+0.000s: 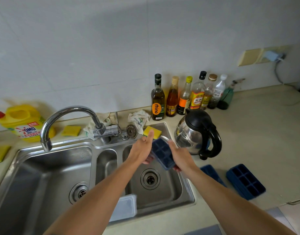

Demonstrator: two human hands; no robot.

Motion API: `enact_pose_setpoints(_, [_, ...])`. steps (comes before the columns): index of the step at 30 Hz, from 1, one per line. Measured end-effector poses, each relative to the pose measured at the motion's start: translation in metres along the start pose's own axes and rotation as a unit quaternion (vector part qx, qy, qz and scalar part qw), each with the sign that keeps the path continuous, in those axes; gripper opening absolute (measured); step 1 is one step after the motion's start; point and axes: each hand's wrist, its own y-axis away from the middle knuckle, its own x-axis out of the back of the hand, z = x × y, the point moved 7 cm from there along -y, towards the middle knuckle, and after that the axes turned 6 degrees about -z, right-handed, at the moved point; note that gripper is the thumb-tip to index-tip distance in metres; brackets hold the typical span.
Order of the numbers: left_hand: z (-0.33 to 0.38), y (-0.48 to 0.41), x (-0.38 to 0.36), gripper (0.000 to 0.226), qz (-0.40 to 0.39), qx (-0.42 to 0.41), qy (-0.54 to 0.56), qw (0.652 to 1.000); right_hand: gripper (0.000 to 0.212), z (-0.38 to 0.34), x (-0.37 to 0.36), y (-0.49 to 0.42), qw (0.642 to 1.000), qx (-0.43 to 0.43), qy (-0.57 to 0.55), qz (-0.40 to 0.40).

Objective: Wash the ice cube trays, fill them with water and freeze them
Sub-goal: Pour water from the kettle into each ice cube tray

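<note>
I held the ice cube tray (161, 154) above the sink's (188, 189) right basin, long axis pointing away. The left grip (142, 150) clasped its side and the right grip (181, 156) its near end; the faucet (69, 111) stood leftward.

Your left hand (142, 150) and right hand (182, 158) are bare; left forearm (98, 192), right forearm (230, 197) bare to the near edge.
</note>
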Motion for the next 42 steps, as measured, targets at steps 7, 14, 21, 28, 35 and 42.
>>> enact_pose_setpoints(7, [-0.025,0.002,-0.039,0.055,0.015,0.133,0.243,0.961,0.060,-0.015,-0.016,-0.003,1.000,0.012,0.016,-0.015])
enact_pose_setpoints(14, [-0.019,-0.008,-0.022,0.056,0.072,0.031,0.029,0.997,0.067,-0.024,-0.014,-0.014,0.998,0.013,0.050,0.018])
enact_pose_setpoints(21, [-0.003,-0.004,-0.029,0.044,0.077,-0.018,0.026,0.997,0.056,-0.030,-0.009,-0.011,0.989,0.116,0.018,0.095])
enact_pose_setpoints(28, [0.012,-0.011,-0.007,0.045,0.099,-0.115,-0.035,0.988,0.037,-0.048,-0.006,-0.008,0.991,0.129,-0.033,-0.012])
enact_pose_setpoints(35, [0.046,-0.006,0.035,0.072,0.151,-0.223,-0.137,0.953,0.039,-0.046,-0.019,0.001,0.956,0.125,-0.059,-0.258])
enact_pose_setpoints(42, [0.081,0.010,0.046,0.065,0.156,-0.309,-0.231,0.909,0.043,-0.064,-0.010,0.001,0.957,0.179,-0.076,-0.213])
